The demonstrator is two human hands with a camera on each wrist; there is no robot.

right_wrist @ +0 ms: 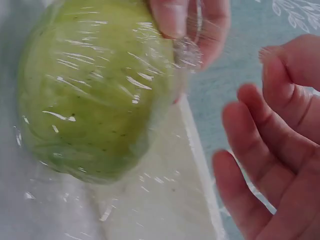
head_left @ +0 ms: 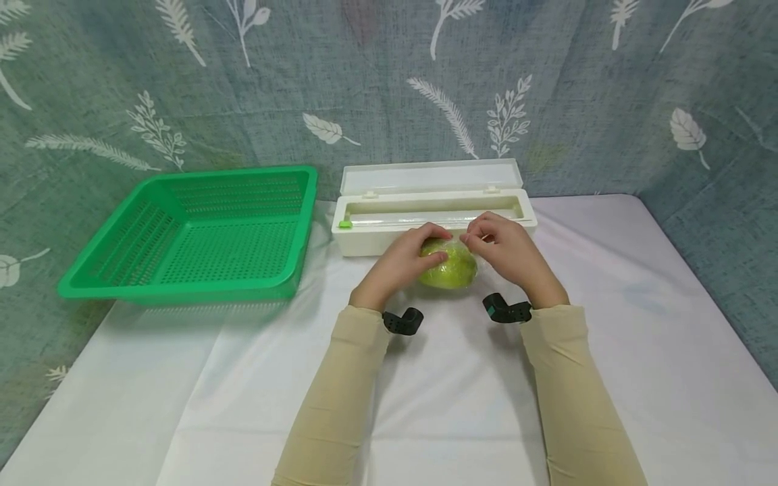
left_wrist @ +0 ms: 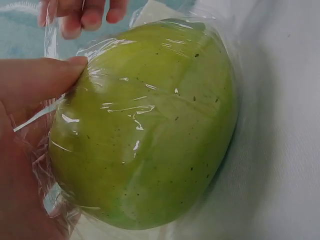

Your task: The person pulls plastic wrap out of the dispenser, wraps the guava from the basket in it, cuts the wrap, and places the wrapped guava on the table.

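Note:
A green mango (head_left: pixel 450 268), wrapped in clear plastic film, sits on the white cloth in the middle. My left hand (head_left: pixel 408 258) grips it from the left, thumb pressing the film on its side, as the left wrist view also shows. Bunched film (right_wrist: pixel 187 54) gathers beside the left fingers on top of the mango (left_wrist: pixel 145 125). Above the fruit's right side, my right hand (head_left: pixel 507 250) pinches a thin strand of film between thumb and forefinger. Its other fingers (right_wrist: pixel 257 160) are loosely curled, apart from the mango.
Right behind the hands stands a white plastic wrap dispenser (head_left: pixel 371 241), its lid (head_left: pixel 431 177) raised and a film roll inside. A green slatted basket (head_left: pixel 231 253) stands at the left. Patterned grey-green fabric (head_left: pixel 377 81) hangs behind the table.

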